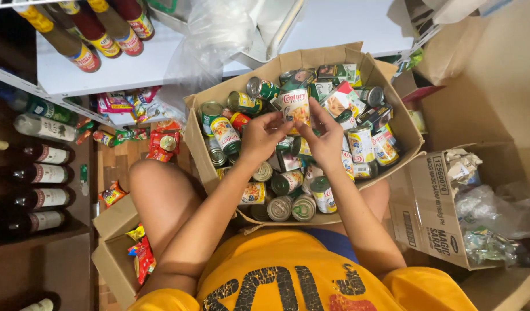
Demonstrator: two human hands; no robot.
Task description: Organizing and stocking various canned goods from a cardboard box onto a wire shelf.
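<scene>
I observe my left hand (264,133) and right hand (325,138) both clamped on one red-labelled can (295,105), held above the middle of the open cardboard box (197,151) of tins.

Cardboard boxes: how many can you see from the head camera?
3. The can-filled box under both hands; a small open one at the lower left; a printed one on the right. More may be hidden.
</scene>
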